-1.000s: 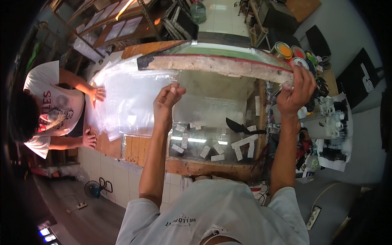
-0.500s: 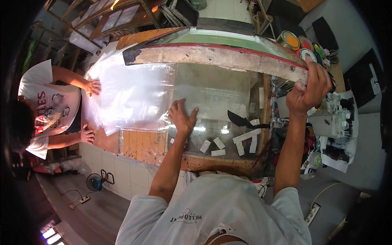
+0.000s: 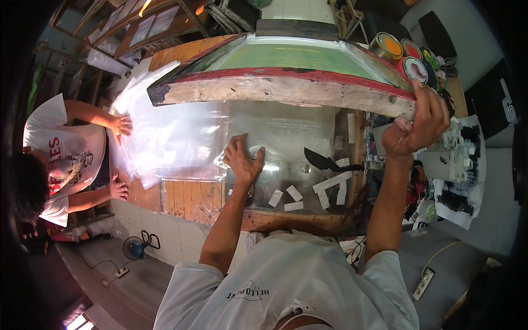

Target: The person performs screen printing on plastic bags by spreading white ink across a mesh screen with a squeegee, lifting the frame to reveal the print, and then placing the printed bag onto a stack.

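A wooden screen-printing frame point(image 3: 280, 89) with green mesh point(image 3: 291, 58) is tilted up over the far part of the table. My right hand point(image 3: 416, 124) is closed around its near right corner. My left hand point(image 3: 243, 159) lies palm down with fingers spread, at the border between a stack of clear plastic sheets point(image 3: 181, 140) and the glass-like work surface point(image 3: 264, 203). It holds nothing. Faint print shows on the surface beneath the raised frame. A black-handled knife point(image 3: 324, 161) and several short white strips point(image 3: 294, 192) lie to the right of that hand.
Across the left end, another person point(image 3: 66, 159) rests both hands by the plastic stack. Open paint cans point(image 3: 388, 45) stand at the far right. Nearer are white containers point(image 3: 454, 157) and black-smeared paper point(image 3: 462, 206). A small fan point(image 3: 133, 247) is on the floor at left.
The near edge of the frame has come lower and closer to me, with my right hand still on its corner. More green mesh shows. My left hand stays about where it was.
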A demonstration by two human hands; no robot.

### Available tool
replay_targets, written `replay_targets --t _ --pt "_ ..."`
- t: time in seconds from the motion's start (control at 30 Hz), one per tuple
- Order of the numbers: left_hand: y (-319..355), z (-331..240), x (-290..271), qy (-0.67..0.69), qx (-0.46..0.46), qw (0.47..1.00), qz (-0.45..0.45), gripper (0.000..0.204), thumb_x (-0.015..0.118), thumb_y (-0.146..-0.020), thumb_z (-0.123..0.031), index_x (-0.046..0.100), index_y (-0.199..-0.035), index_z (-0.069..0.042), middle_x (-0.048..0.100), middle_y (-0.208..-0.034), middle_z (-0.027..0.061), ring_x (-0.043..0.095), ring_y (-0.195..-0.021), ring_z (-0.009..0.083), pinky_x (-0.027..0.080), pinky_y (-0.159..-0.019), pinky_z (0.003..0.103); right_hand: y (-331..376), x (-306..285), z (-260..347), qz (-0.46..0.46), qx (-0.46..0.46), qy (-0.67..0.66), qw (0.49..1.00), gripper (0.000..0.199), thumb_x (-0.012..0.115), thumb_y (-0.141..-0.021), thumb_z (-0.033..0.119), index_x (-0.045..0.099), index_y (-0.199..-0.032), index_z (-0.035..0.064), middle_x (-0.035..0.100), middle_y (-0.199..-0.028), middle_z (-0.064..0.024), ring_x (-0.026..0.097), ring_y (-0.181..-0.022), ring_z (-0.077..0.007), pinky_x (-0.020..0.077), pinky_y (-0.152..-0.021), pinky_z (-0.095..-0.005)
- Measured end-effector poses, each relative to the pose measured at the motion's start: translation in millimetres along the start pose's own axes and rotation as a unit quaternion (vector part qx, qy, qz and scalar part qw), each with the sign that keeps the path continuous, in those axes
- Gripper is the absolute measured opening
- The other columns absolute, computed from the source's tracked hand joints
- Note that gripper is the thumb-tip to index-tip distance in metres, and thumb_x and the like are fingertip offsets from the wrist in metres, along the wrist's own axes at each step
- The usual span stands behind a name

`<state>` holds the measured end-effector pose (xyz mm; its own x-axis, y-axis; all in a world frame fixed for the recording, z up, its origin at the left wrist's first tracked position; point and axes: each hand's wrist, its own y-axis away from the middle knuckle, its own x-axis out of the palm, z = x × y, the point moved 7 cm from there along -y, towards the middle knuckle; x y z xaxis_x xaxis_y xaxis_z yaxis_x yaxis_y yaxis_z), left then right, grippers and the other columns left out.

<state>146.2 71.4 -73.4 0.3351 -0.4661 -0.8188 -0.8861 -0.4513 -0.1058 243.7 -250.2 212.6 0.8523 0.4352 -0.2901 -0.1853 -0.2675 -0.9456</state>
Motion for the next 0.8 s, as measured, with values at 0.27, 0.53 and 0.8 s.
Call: replay_targets --t 0.27,0.53,0.8 --pt "6 8 2 -0.027 -0.019 0.998 -0.048 0.076 0.086 -0.075 -0.045 0.056 -0.136 -0.011 0.051 -0.137 0.0105 0.043 -0.128 0.0343 0.030 -0.106 0.051 2 -2 0 0.018 0.016 -0.027 0.999 0.050 0.037 -0.108 0.044 0.066 -0.124 0.0067 0.067 -0.112 -0.0068 0.058 -0.106 -0.0266 0.0428 -0.097 -0.0418" --pt "9 6 2 -0.030 0.018 0.999 -0.032 0.075 0.084 -0.077 -0.040 0.054 -0.139 -0.011 0.049 -0.140 0.0145 0.044 -0.129 0.0368 0.029 -0.107 0.056 7 -3 0 -0.016 0.032 -0.022 0.999 0.051 0.040 -0.107 0.048 0.068 -0.124 0.0081 0.065 -0.111 -0.0077 0.057 -0.106 -0.0282 0.0422 -0.097 -0.0417" --pt "69 -115 48 0.083 0.211 0.970 0.091 0.051 0.078 -0.085 -0.024 0.064 -0.132 -0.011 0.059 -0.123 0.0143 0.055 -0.115 0.0337 0.043 -0.096 0.046 17 -2 -2 -0.015 0.050 -0.051 0.997 0.049 0.047 -0.103 0.049 0.069 -0.122 0.0093 0.065 -0.112 -0.0076 0.053 -0.108 -0.0305 0.0431 -0.097 -0.0424"
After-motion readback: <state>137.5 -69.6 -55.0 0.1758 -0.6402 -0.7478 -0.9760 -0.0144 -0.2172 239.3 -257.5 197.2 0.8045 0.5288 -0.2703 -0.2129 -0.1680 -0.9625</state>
